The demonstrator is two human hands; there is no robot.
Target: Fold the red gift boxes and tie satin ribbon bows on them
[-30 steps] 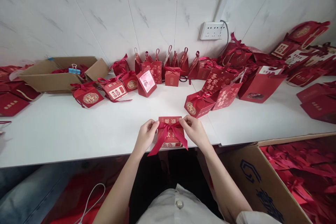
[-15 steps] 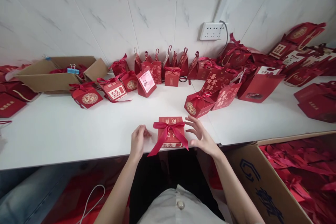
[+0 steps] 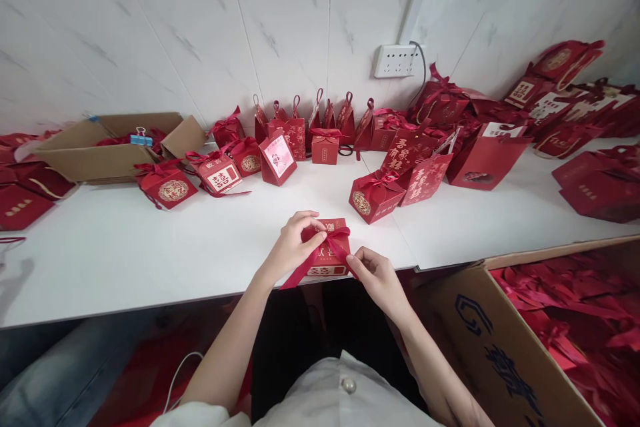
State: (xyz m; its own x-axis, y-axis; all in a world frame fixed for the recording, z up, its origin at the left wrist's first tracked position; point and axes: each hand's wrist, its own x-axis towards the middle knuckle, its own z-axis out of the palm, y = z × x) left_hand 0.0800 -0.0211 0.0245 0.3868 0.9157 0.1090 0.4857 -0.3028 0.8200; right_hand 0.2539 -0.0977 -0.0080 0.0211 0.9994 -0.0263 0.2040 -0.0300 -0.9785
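Observation:
A red gift box [image 3: 327, 252] with gold and white lettering sits at the front edge of the white table, directly before me. Across its top a dark pink ribbon [image 3: 306, 268] is tied in a bow, its tails hanging towards me. My left hand [image 3: 299, 240] reaches over the box's left side, thumb and fingers closed on the bow near its knot and left loop. At the box's right front corner, my right hand [image 3: 374, 273] pinches the right tail of the ribbon between thumb and forefinger.
Red gift boxes [image 3: 168, 185] and bags line the back of the white table [image 3: 125, 253]. An open carton [image 3: 110, 159] with a blue clip stands at the left rear. By the right front edge, a large carton [image 3: 493, 340] holds many red ribboned pieces. A power strip [image 3: 399, 61] is on the wall.
My left hand has moved from beside the box onto the bow. The right hand, open before, has come down and now pinches the right ribbon tail.

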